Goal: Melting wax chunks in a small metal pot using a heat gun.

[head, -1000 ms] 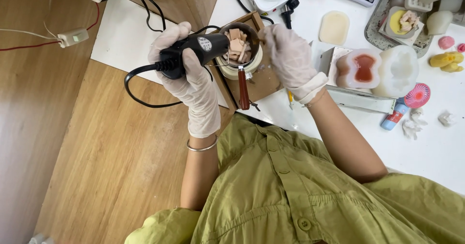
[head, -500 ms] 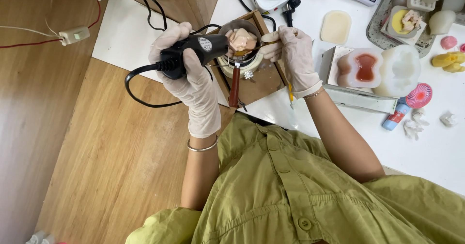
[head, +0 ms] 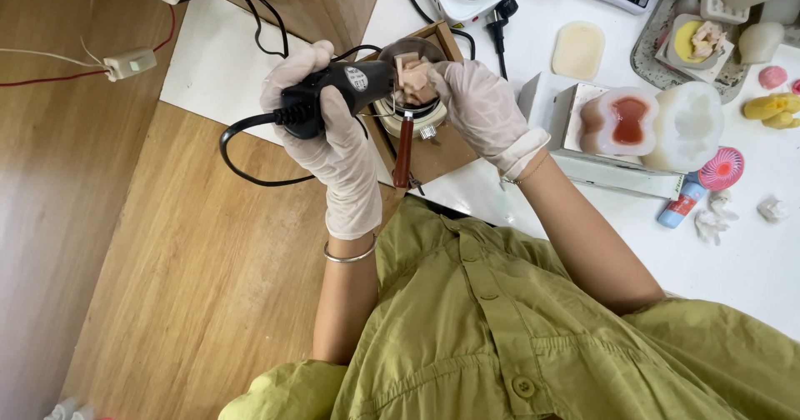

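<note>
The step in hand looks like softening pale pink chunks in a small metal pot with hot air while the other hand tends them. To do it well, I judge the nozzle should hover just above the chunks and sweep rather than dwell, and the gloved fingers should stay clear of the airstream.

The left hand [head: 329,124], gloved, has its fingers wrapped fully round the black heat gun [head: 337,88]; the nozzle points rightward from those fingers, just over the pot's rim. The cord [head: 242,141] loops away to their left.

Just right of the nozzle sits the pot [head: 412,78], with its red-brown handle [head: 402,149] pointing toward the person, on a wooden tray [head: 437,145] at the worktop [head: 750,245] edge.

The right hand [head: 479,107], also gloved, has its fingers curled close together at the chunks [head: 410,77], touching or pinching them; whether a tool is between them cannot be told.
</note>
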